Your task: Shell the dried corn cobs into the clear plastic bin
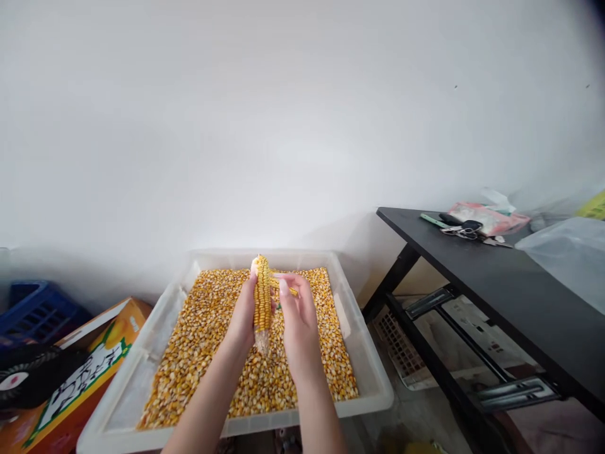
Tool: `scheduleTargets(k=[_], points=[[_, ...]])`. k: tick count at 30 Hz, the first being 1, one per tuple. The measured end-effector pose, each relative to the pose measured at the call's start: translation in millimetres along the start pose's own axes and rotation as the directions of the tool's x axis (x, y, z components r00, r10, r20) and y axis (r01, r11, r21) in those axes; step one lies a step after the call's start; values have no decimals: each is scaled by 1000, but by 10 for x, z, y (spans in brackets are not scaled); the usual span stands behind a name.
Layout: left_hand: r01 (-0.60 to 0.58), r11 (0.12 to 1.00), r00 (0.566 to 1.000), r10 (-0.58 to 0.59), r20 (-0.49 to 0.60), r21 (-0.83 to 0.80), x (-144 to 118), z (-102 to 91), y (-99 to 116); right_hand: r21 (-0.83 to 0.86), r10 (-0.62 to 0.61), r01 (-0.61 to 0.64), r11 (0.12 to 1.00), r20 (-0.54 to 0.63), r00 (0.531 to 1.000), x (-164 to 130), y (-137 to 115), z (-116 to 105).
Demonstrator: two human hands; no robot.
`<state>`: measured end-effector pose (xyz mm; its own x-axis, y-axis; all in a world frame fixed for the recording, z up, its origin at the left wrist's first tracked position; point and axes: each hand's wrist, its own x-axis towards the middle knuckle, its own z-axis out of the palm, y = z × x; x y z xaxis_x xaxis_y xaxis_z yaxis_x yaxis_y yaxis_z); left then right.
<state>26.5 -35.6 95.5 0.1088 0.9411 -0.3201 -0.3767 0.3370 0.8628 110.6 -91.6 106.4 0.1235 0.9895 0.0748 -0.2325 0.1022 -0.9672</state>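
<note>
An ear of corn [262, 296] stands nearly upright above the tub, its yellow kernels in rows and a pale bare patch near its top. My left hand [244, 310] is wrapped round its left side. My right hand [299, 309] is just to the right, fingers curled round a smaller piece of corn cob [289, 290] that is mostly hidden by them. This piece lies crosswise against or close beside the ear; contact cannot be made out. Below both hands, loose corn kernels [198, 353] spread through a translucent plastic tub [363, 353].
A black table [477, 271] stands at the right, with keys [466, 228], a pink packet [496, 217] and a plastic bag [571, 252] on it. Beneath is a beige basket [404, 347]. At left are an orange carton [89, 378] and a blue crate [38, 315]. A white wall rises behind.
</note>
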Motion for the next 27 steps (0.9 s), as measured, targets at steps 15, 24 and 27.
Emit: scheduleTargets(k=[15,24,27], points=[[-221,911,949,283,-141,347,-96,-150,-288,257,200,-228,939,130,971,213,457,126],[-217,892,948,290,-133,397,-69,-129,-357,257,229,-231,938,37,973,210,512,154],[-203,881,955,275,-114,427,-85,-125,-374,233,240,-234,944,3,971,210,523,175]])
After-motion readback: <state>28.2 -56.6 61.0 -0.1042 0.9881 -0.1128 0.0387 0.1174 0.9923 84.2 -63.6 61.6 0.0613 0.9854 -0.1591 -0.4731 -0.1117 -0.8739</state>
